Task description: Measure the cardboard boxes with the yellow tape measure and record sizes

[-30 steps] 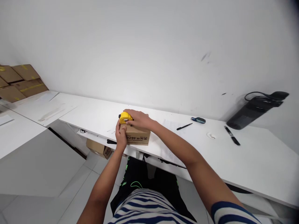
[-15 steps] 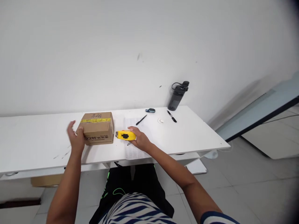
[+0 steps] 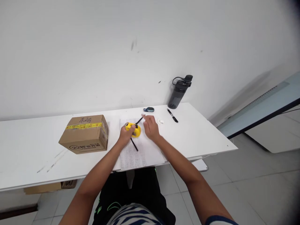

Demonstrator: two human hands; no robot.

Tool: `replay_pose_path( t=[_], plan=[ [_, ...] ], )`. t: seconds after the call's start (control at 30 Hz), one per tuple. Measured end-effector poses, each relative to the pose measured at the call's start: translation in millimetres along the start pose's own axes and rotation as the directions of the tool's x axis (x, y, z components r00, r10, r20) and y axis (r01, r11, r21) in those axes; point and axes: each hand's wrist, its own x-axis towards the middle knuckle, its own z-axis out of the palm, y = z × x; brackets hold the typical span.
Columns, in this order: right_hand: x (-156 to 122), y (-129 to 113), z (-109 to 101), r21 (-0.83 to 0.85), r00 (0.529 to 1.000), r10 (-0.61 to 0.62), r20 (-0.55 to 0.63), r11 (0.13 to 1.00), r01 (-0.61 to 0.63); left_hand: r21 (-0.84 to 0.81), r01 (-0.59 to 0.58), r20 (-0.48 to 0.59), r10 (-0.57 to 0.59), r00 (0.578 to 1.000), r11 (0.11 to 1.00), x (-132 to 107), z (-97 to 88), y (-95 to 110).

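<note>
My left hand (image 3: pixel 126 135) is closed around a yellow tape measure (image 3: pixel 136 130), holding it above printed paper sheets (image 3: pixel 133 157). A dark strap (image 3: pixel 134 144) hangs below the tape measure. Just right of it, my right hand (image 3: pixel 151 126) is over the table with its fingers partly bent and apart. Its fingertips are at the upper end of a black pen (image 3: pixel 140 120); whether they touch it is hard to tell. A taped cardboard box (image 3: pixel 86 134) sits left of my hands, with neither hand on it.
Behind my right hand lies a small dark key fob (image 3: pixel 148 109). A black marker (image 3: pixel 172 115) and a small white curled item (image 3: pixel 160 122) are to the right. A dark water bottle (image 3: pixel 178 93) stands near the wall on the white table (image 3: pixel 199 134).
My left hand has left the box and now holds the tape measure, which passed over from my right hand. My right hand has moved up to the pen. The view has shifted slightly.
</note>
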Motion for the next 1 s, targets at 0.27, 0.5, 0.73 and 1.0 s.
replay_pose_path(
  t=[0.27,0.5,0.73,1.0],
  plan=[
    [28.5,57.9,23.0,-0.473,0.917,0.178,0.358,0.881,0.013,-0.074,0.076,0.035,-0.074,0.997,0.994,35.6,-11.7,-35.7],
    [21.7,76.7,11.4,-0.152,0.961,0.03,0.275,0.988,0.012,-0.188,0.074,-0.034,-0.082,0.996,0.979,41.8,-7.5,-34.8],
    [13.2,50.2,10.0,0.457,0.912,0.393,0.116,0.794,-0.401,-0.167,0.053,-0.019,-0.057,0.998,0.985,39.1,-8.6,-35.3],
    [8.8,25.9,28.8,0.475,0.871,0.369,0.325,0.732,-0.488,-0.149,0.043,-0.042,-0.05,0.998,0.988,37.8,-8.2,-32.6]
  ],
)
